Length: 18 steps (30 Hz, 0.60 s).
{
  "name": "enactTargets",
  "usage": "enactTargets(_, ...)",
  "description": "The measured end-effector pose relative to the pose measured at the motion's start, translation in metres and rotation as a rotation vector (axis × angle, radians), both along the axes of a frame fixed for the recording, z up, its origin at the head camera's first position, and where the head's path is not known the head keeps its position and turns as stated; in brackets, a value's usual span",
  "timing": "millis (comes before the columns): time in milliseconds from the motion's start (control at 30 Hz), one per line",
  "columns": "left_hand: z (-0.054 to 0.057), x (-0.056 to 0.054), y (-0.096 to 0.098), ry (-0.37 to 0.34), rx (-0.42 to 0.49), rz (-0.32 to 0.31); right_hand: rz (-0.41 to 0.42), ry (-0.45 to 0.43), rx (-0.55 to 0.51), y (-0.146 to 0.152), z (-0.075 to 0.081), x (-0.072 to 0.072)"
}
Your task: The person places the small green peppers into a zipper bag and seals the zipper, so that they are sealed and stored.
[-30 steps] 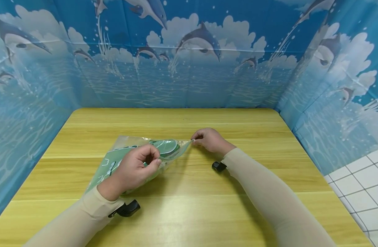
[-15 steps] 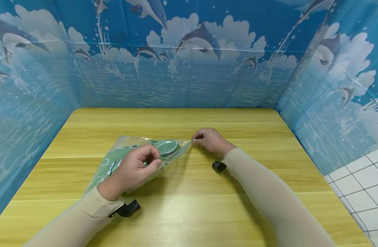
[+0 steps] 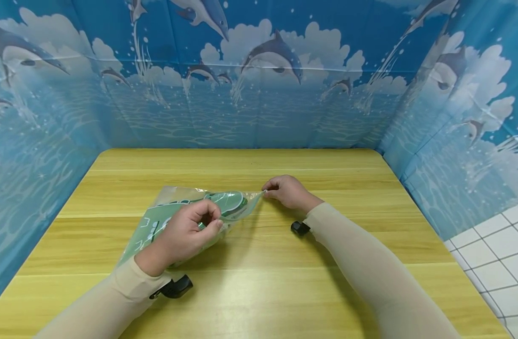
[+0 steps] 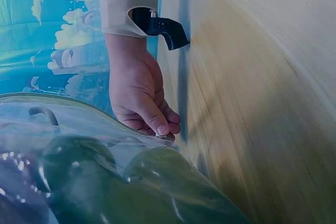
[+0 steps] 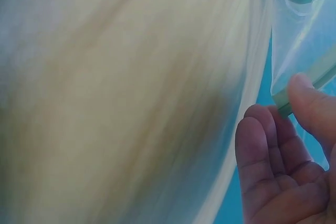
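A clear plastic zip bag [image 3: 241,215] lies slanted on the table, with green print and white lines on its side. Inside are rounded green shapes [image 4: 79,161]; their kind is hard to tell through the plastic. My left hand [image 3: 184,230] covers part of the bag and pinches its near edge between thumb and forefinger. With my right hand [image 3: 287,192] I pinch the far right corner, keeping the edge stretched between both hands. The right wrist view shows my thumb [image 5: 310,98] on the pale green zip strip [image 5: 323,69] at that corner.
The wood-grain table [image 3: 259,301] reaches to a blue dolphin-print curtain [image 3: 259,113] at the back and sides. White tiles [image 3: 496,249] show beyond the right table edge. A small black camera [image 3: 176,286] sits under the left wrist, another black camera [image 3: 300,229] under the right.
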<state>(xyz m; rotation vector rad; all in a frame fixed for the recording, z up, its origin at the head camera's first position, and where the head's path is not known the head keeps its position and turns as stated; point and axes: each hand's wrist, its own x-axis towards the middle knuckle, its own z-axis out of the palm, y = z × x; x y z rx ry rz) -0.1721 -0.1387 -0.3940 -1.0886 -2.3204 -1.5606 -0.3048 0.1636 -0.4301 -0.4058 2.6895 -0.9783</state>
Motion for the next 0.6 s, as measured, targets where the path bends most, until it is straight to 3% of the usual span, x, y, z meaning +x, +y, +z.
enactTargets(600,-0.0092,-0.0069,0.005,-0.057,-0.102,0.005,0.004,0.056,0.036,0.0015,0.0014,0.0032)
